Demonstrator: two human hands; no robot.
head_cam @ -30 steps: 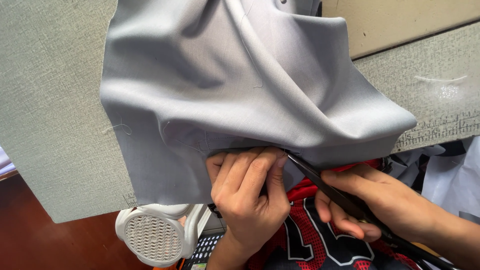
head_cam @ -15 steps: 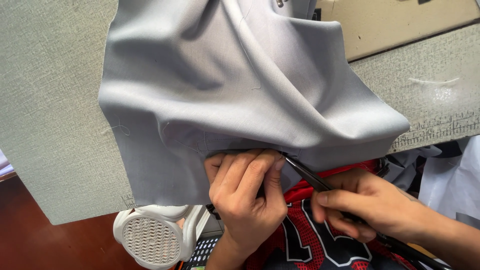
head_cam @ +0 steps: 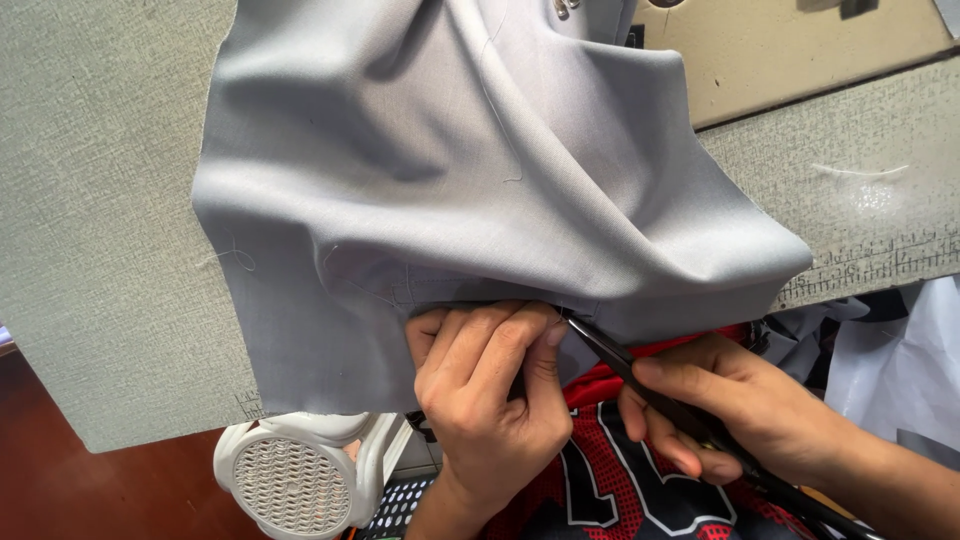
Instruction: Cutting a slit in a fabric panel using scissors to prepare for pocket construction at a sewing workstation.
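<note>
Two hands work at the near edge of a grey cloth [head_cam: 480,190] in the head view, the only view there is. That cloth lies bunched in soft folds on a pale green-grey table [head_cam: 100,200] and hangs over its near edge toward the person.

Left hand [head_cam: 490,395]: fingers curled together and pinched on the cloth's lower hem, knuckles up, thumb tucked under the fold. It is clamped on the cloth.

Right hand [head_cam: 730,405]: closed around a slim black tool [head_cam: 650,385], held like a pen. Its tip points up and left and meets the hem just beside the left fingertips. Whether the tip is under the fabric or only against it cannot be told.

Loose thread ends stand out from the cloth near the hem.

Below the hands lies a red and black garment [head_cam: 610,490] with large white-edged shapes. A white round fan [head_cam: 295,480] with a mesh face sits lower left, below the table's edge. Beige surface [head_cam: 800,50] shows at the top right, beyond the table.
</note>
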